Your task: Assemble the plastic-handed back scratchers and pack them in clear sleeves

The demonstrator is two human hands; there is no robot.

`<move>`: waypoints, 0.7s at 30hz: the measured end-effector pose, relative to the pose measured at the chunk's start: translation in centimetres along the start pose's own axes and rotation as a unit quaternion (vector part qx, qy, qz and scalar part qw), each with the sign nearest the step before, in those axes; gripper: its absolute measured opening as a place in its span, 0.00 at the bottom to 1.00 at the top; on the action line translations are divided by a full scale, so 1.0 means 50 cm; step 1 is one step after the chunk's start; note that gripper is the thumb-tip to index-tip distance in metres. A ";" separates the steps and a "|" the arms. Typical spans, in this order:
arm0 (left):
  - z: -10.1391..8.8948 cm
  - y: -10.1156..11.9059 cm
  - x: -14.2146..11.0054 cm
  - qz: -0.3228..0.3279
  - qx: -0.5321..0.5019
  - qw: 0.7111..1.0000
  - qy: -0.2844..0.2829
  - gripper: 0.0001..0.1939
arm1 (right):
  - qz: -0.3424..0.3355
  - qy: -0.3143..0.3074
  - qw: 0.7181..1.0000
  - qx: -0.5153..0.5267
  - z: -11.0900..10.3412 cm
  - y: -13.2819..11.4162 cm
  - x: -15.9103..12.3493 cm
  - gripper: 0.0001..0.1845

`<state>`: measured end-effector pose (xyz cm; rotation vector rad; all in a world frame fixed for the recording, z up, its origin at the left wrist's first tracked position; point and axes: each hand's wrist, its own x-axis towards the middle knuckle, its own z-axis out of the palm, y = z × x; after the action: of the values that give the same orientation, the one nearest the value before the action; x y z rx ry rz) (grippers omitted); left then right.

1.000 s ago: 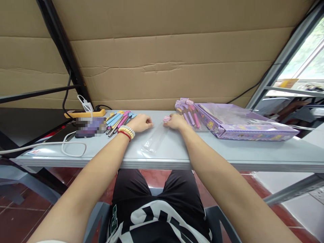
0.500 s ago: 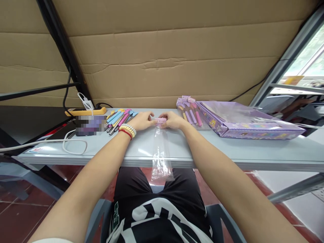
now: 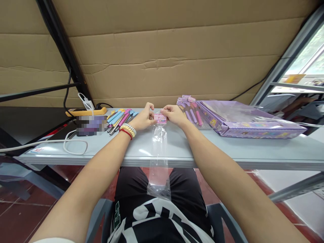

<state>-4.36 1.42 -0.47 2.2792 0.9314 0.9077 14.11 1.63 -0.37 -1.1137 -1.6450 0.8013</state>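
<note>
My left hand (image 3: 144, 118) and my right hand (image 3: 174, 115) are both closed on one clear plastic bag (image 3: 159, 145) over the table's front part. The bag has a pink printed header (image 3: 160, 118) at its top. My left fingers grip its left edge, while the right thumb and fingers pinch the upper right. The long, flat bag hangs over the table edge towards my lap, with nothing visible inside. Close to my left wrist lies a pile of slim sticks (image 3: 118, 120) with coloured handles and metal ends; their exact kind is unclear.
Right of my hands lie bagged sticks (image 3: 193, 113) with pink headers. Beside them is a shallow purple box (image 3: 260, 133) with clear plastic on top. A yellow power strip (image 3: 101, 111), a blurred phone-like object (image 3: 91, 126) and a white cable (image 3: 76, 153) occupy the left side.
The pink header has tilted up and shows more of its face. The bag's lower end has swung nearer to my lap. My right fingers have shifted up along the header.
</note>
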 end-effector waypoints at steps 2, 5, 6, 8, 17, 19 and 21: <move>0.002 0.004 -0.001 0.025 0.000 1.000 0.016 0.17 | 0.036 0.021 0.999 0.033 0.001 -0.007 0.001 0.15; 0.003 0.009 -0.002 0.044 0.039 0.998 0.031 0.08 | 0.084 0.030 0.994 0.069 0.000 -0.015 0.001 0.19; 0.004 0.010 -0.001 0.047 0.053 0.997 0.030 0.07 | 0.100 0.033 0.992 0.075 0.000 -0.017 0.001 0.18; 0.004 0.011 -0.001 0.045 0.071 0.996 0.030 0.10 | 0.124 0.057 0.988 0.077 -0.001 -0.019 0.002 0.16; 0.002 0.009 0.004 -0.022 0.094 0.995 0.030 0.23 | -0.114 0.100 0.987 -0.055 -0.006 -0.009 -0.007 0.05; 0.002 0.008 0.005 -0.031 0.091 0.995 0.034 0.23 | -0.147 0.103 0.979 -0.094 -0.006 -0.009 -0.010 0.03; 0.001 0.008 0.004 -0.030 0.088 0.995 0.035 0.22 | -0.137 0.083 0.977 -0.141 -0.005 -0.009 -0.011 0.03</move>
<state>-4.03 1.31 -0.17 2.3648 1.1449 0.9183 14.30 0.93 -0.07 -1.0805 -1.7563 0.2956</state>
